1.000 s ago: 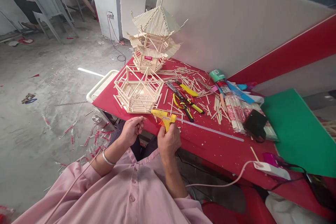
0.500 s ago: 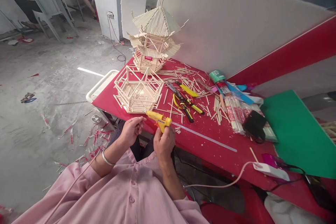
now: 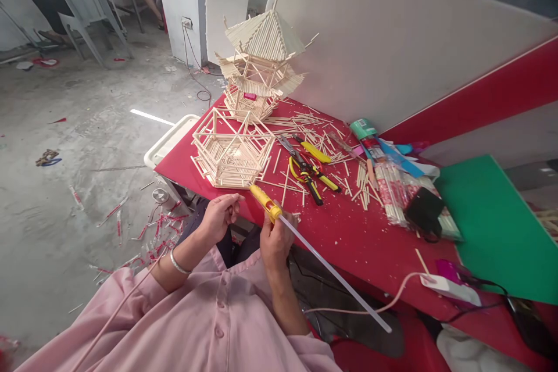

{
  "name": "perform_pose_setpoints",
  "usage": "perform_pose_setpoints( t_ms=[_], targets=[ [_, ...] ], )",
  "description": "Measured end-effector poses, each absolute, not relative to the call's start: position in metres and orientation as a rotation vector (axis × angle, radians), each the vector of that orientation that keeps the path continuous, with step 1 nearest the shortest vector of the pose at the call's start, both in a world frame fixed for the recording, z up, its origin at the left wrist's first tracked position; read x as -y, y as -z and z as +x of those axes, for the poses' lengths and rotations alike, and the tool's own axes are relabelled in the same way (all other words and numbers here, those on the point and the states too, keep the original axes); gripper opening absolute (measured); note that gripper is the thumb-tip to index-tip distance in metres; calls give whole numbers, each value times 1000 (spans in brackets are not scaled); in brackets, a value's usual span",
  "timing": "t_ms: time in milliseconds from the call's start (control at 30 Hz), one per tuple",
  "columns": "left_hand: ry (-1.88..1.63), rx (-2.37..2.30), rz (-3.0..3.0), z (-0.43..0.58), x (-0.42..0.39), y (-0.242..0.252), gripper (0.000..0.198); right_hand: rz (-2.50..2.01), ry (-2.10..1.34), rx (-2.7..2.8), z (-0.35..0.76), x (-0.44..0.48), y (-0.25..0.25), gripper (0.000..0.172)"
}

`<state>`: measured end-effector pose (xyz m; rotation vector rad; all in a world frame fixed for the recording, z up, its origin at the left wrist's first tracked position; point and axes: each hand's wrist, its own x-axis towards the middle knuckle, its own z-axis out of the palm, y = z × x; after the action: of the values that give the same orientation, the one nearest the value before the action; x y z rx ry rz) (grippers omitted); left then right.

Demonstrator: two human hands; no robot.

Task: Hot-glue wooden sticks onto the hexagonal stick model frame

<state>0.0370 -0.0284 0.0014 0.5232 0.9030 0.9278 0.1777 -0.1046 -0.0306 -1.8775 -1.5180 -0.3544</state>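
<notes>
right hand (image 3: 276,241), fingers wrapped round the yellow plastic glue gun (image 3: 261,199), likely light, stiff, best held by its handle; left hand (image 3: 218,218), fingers curled, can't tell on what; just beyond, the pale hexagonal wooden-stick frame (image 3: 235,175) looks fragile

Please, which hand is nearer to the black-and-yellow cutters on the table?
The right hand, holding the glue gun; it is on the person's side of the cutters, slightly left. The left hand is farther left.

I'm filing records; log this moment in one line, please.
right hand: holds glue gun; left hand: pinched, contents unclear; glue gun: close to stick frame; stick tower: behind stick frame
</notes>
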Motion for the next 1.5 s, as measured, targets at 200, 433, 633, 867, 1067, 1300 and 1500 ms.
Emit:
perform_pose_setpoints(
  t_ms=[200, 433, 633, 867, 1067, 1300, 1500],
  targets=[
    [-928, -897, 519, 38, 28, -2, 33, -1845, 301, 1529, 176, 101, 30, 34],
    [-936, -902, 523, 39, 29, -2, 33, -1831, 329, 1474, 183, 115, 32, 28],
    [-943, -913, 527, 40, 29, 0, 33, -1915, 368, 1365, 192, 116, 33, 32],
    [-949, -909, 562, 39, 30, 0, 31, -1970, 220, 1107, 204, 105, 26, 48],
    [-947, -918, 573, 39, 31, -1, 31, -1947, 212, 1178, 209, 87, 17, 48],
    [-951, -903, 572, 40, 31, 1, 32, -1905, 245, 1202, 207, 92, 16, 48],
    [-934, -889, 564, 39, 32, 3, 33, -1994, -65, 980, 226, 92, 15, 56]
  ],
)
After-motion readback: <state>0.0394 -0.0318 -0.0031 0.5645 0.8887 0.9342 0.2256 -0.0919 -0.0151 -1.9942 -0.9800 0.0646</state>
